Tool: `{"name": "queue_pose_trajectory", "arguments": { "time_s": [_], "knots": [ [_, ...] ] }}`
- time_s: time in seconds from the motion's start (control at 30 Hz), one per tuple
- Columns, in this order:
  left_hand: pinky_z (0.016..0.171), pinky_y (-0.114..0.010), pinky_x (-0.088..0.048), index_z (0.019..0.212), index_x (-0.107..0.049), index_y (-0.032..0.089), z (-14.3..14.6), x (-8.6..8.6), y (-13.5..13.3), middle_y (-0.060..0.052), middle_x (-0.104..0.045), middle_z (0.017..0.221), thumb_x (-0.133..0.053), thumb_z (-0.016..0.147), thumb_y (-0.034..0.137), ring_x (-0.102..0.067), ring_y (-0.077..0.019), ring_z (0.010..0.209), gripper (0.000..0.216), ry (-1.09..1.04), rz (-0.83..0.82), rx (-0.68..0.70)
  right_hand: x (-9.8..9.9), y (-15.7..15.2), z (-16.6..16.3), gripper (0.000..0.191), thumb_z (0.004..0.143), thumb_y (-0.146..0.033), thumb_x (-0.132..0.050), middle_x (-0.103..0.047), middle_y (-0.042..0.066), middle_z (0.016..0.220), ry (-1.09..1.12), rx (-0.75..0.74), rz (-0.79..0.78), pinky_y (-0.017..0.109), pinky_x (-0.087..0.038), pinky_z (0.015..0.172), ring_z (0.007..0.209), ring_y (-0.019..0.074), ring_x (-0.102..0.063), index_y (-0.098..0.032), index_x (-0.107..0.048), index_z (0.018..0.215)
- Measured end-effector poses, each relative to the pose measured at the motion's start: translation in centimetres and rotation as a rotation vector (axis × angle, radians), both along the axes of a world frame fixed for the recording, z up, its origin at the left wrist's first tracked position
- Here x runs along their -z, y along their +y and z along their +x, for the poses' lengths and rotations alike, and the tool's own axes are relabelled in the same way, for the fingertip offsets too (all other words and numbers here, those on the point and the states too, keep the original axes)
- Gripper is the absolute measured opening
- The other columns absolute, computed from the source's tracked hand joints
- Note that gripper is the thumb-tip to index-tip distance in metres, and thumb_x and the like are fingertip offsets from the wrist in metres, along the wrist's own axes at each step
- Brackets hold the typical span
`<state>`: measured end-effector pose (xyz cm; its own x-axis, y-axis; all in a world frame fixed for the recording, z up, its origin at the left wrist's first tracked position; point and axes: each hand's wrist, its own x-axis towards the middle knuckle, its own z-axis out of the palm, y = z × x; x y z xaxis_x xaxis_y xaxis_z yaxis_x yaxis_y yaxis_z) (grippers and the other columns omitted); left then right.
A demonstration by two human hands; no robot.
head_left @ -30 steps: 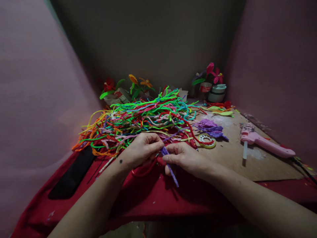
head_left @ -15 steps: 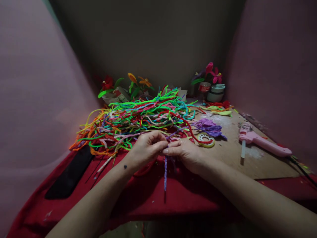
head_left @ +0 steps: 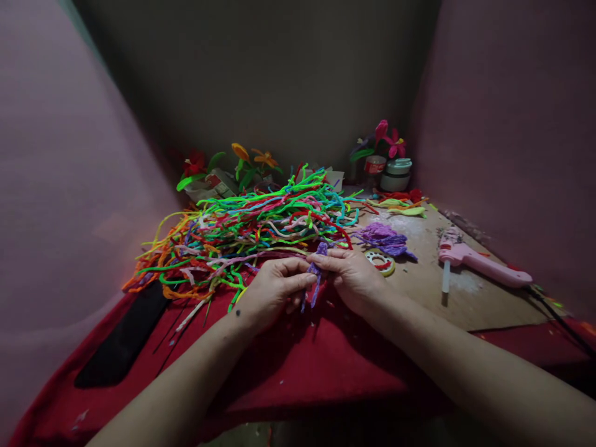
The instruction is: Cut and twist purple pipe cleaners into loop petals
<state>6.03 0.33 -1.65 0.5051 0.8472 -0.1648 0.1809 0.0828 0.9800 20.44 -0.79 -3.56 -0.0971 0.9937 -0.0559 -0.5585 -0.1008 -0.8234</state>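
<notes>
Between my two hands is a purple pipe cleaner point(head_left: 316, 287), bent into a loop at the top with two ends hanging down. My left hand point(head_left: 279, 280) pinches it low, between thumb and fingers. Higher up, near the loop, my right hand point(head_left: 352, 271) pinches it too. Just beyond my hands lies a large tangled heap of pipe cleaners point(head_left: 261, 217) in green, red, orange, pink and blue. To the right of my right hand sit a bundle of purple pieces point(head_left: 384, 239) and a yellow-and-white ring point(head_left: 380, 263).
A pink glue gun point(head_left: 484, 264) rests on the cardboard sheet point(head_left: 423, 304) at the right, its cord trailing off. A black phone-like slab point(head_left: 123, 338) lies left on the red cloth point(head_left: 298, 379). Pipe-cleaner flowers point(head_left: 265, 158) and a lidded jar point(head_left: 396, 175) stand at the back.
The purple pipe cleaner, which hung straight down below my hands, is now bent into a loop with its top showing above my fingers. The view has shifted slightly.
</notes>
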Motion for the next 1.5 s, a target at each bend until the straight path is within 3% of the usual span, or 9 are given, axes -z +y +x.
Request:
{"name": "queue_pose_trajectory", "arguments": {
  "time_s": [0.2, 0.4, 0.63, 0.73, 0.9, 1.07, 1.2, 1.37, 1.5],
  "knots": [
    [0.040, -0.016, -0.029, 0.077, -0.057, 0.013, 0.1, -0.6, -0.3, 0.005, -0.049, 0.054, -0.060, 0.072, 0.027, -0.039, -0.0037, 0.042, 0.014, 0.112, 0.155, 0.067, -0.2, 0.5, 0.6, 0.013, 0.052, -0.018, -0.073, -0.057, -0.001, 0.055, 0.079, 0.084, -0.096, 0.024, -0.038, 0.054, 0.053, 0.0097, -0.050, -0.012, -0.064, 0.058],
    [0.038, -0.016, -0.036, 0.105, -0.048, 0.019, -0.2, -1.7, -0.3, 0.004, -0.054, 0.069, -0.064, 0.069, 0.020, -0.047, -0.0051, 0.044, 0.040, -0.059, 0.083, 0.091, -0.1, 0.9, 1.0, 0.011, 0.056, -0.017, -0.071, -0.059, 0.000, 0.061, 0.097, 0.116, -0.103, 0.024, -0.038, 0.056, 0.056, 0.0089, -0.050, -0.011, -0.064, 0.063],
    [0.036, -0.017, -0.038, 0.071, -0.054, 0.012, -0.8, -1.6, 0.1, 0.000, -0.056, 0.050, -0.063, 0.069, 0.023, -0.046, -0.0066, 0.037, 0.014, -0.030, -0.175, 0.120, -0.7, 0.3, 0.8, 0.013, 0.058, -0.023, -0.071, -0.058, -0.001, 0.056, 0.025, 0.055, 0.007, 0.023, -0.038, 0.052, 0.051, 0.0079, -0.048, -0.013, -0.065, 0.062],
    [0.043, -0.018, -0.042, 0.069, -0.058, 0.012, -0.9, -1.7, 0.2, 0.001, -0.058, 0.056, -0.066, 0.067, 0.022, -0.050, -0.0070, 0.044, 0.013, -0.092, -0.057, 0.056, -0.7, 0.1, 0.8, 0.014, 0.060, -0.025, -0.069, -0.061, 0.002, 0.060, -0.002, -0.003, 0.025, 0.024, -0.040, 0.055, 0.054, 0.0094, -0.051, -0.013, -0.067, 0.067],
    [0.046, -0.018, -0.041, 0.074, -0.060, 0.016, -0.3, -1.5, -0.4, 0.003, -0.058, 0.056, -0.065, 0.069, 0.023, -0.049, -0.0072, 0.046, 0.010, -0.126, 0.257, -0.185, -0.4, 0.0, 0.6, 0.014, 0.060, -0.024, -0.068, -0.059, 0.001, 0.058, -0.108, -0.015, 0.060, 0.025, -0.039, 0.056, 0.054, 0.0102, -0.049, -0.013, -0.068, 0.069],
    [0.049, -0.019, -0.042, 0.075, -0.060, 0.017, -0.1, -1.3, -1.0, 0.003, -0.057, 0.056, -0.060, 0.073, 0.025, -0.050, -0.0084, 0.049, 0.008, -0.010, 0.508, -0.250, -0.4, -0.3, 0.3, 0.011, 0.062, -0.023, -0.065, -0.058, 0.002, 0.059, -0.141, -0.017, 0.069, 0.027, -0.039, 0.058, 0.054, 0.0099, -0.049, -0.012, -0.066, 0.063],
    [0.062, -0.022, -0.045, 0.078, -0.062, 0.017, -0.2, -1.0, -1.0, -0.001, -0.062, 0.072, -0.059, 0.074, 0.025, -0.055, -0.0118, 0.063, 0.009, 0.131, 0.694, -0.237, -0.4, -0.4, 0.3, 0.009, 0.061, -0.021, -0.064, -0.054, 0.000, 0.054, -0.165, 0.001, 0.075, 0.026, -0.038, 0.058, 0.055, 0.0106, -0.048, -0.013, -0.063, 0.058],
    [0.071, -0.024, -0.043, 0.077, -0.063, 0.019, -0.3, -0.6, -0.6, -0.004, -0.063, 0.077, -0.054, 0.077, 0.023, -0.056, -0.0144, 0.074, 0.010, 0.192, 0.890, -0.109, -0.7, -0.3, 0.4, 0.007, 0.058, -0.020, -0.066, -0.056, 0.000, 0.055, -0.133, -0.005, 0.040, 0.024, -0.036, 0.054, 0.052, 0.0089, -0.046, -0.013, -0.065, 0.058],
    [0.066, -0.022, -0.041, 0.078, -0.062, 0.017, -0.3, -1.3, -0.7, -0.003, -0.060, 0.074, -0.054, 0.077, 0.026, -0.053, -0.0130, 0.068, 0.012, 0.266, 0.821, -0.027, -0.7, -0.3, 0.3, 0.006, 0.056, -0.018, -0.066, -0.059, 0.001, 0.057, -0.058, -0.020, 0.015, 0.024, -0.039, 0.058, 0.057, 0.0110, -0.051, -0.013, -0.066, 0.060]
  ]
}}
